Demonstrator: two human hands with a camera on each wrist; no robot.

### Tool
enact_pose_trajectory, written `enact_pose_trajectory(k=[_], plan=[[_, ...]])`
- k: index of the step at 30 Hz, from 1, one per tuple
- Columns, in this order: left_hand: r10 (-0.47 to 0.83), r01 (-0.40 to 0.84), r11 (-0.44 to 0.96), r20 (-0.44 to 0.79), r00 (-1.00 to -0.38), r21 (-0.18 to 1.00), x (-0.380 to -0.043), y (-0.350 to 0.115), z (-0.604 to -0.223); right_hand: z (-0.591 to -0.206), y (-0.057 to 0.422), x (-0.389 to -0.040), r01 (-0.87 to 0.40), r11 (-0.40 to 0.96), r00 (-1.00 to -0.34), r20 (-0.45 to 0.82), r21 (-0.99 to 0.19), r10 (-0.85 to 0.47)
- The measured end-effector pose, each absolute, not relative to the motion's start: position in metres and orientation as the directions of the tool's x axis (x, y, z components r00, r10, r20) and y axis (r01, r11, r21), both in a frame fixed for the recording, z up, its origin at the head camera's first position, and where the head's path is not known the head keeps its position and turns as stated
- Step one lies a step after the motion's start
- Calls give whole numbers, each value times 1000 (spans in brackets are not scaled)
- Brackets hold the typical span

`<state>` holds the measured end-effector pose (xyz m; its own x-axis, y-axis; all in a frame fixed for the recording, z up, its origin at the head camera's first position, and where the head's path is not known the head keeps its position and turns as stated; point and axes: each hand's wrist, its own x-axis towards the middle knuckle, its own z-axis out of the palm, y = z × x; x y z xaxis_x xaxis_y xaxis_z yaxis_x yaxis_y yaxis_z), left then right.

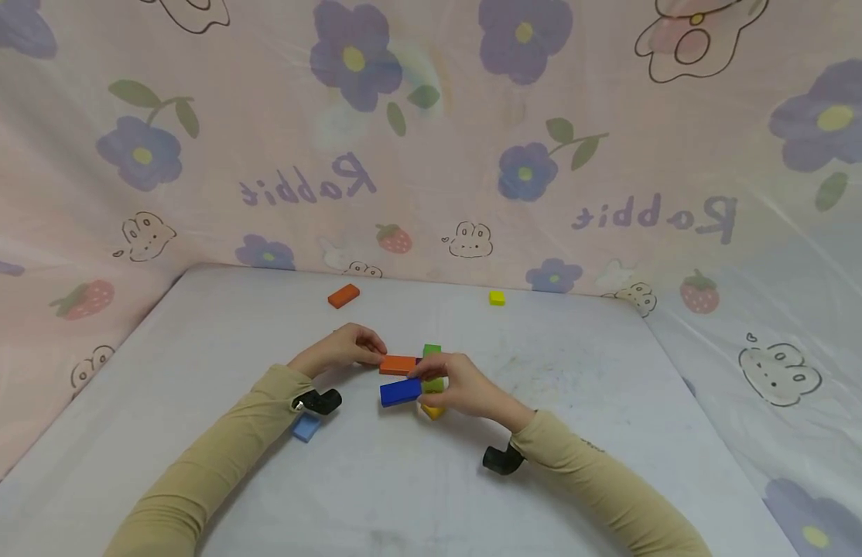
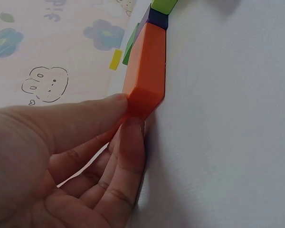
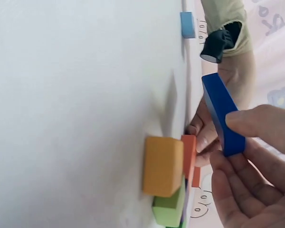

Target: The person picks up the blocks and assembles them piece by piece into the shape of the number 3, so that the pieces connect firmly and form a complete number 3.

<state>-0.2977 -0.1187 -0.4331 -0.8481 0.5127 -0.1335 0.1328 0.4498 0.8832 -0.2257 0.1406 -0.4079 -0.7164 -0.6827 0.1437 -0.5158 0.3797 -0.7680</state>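
My left hand (image 1: 347, 346) pinches the near end of an orange block (image 1: 398, 365) between thumb and fingers; the block lies on the table. In the left wrist view its far end meets a purple block (image 2: 158, 19). Held above the table, a dark blue block (image 1: 400, 392) is gripped at one end by my right hand (image 1: 462, 384). Below and behind that hand are a light green block (image 3: 169, 210), a yellow-orange block (image 3: 162, 166) and a green block (image 1: 432, 350). The right hand partly hides this group in the head view.
Beside the left wrist lies a light blue block (image 1: 306, 427). Farther back are a red-orange block (image 1: 343, 295) and a small yellow block (image 1: 497, 298). A printed curtain (image 1: 431, 155) rises around the white table (image 1: 598, 371). Black wrist devices (image 1: 502, 459) sit at both cuffs.
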Motion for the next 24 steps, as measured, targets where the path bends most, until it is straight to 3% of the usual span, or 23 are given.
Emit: enact_pose_trajectory(k=[13, 24], plan=[[509, 126, 444, -134, -850, 887, -296, -118, -433, -417, 133, -222, -580, 425, -685, 134, -695, -716], [510, 132, 444, -129, -850, 886, -298, -119, -433, -415, 130, -219, -683, 510, -653, 124, -523, -747]])
